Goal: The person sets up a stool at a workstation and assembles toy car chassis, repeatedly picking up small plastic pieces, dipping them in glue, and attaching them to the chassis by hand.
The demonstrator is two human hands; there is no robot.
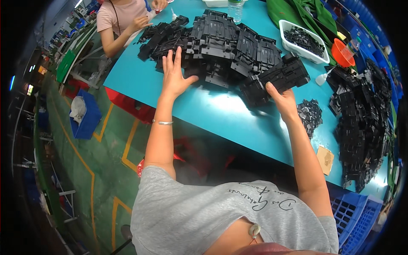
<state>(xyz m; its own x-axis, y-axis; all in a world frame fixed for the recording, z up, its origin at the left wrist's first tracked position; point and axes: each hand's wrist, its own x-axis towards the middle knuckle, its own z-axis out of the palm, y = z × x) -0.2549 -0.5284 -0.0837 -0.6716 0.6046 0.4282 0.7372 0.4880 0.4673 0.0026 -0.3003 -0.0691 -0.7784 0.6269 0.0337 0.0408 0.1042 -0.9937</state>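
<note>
From the view's centre, the left hand [173, 80] is laid at eleven o'clock, fingers [170, 60] spread at the near edge of a black pile [214, 38]; whether it is pressed cannot be told. The pile is heaped across twelve o'clock on the desk [238, 123]; its overlapping layers could be sent sliding by a nudge. At two o'clock a black part [285, 74] is pinched by the right hand [281, 98], thumb on top; gripped near one edge, it could be tipped or dropped onto the pieces [310, 114] at three o'clock.
</note>
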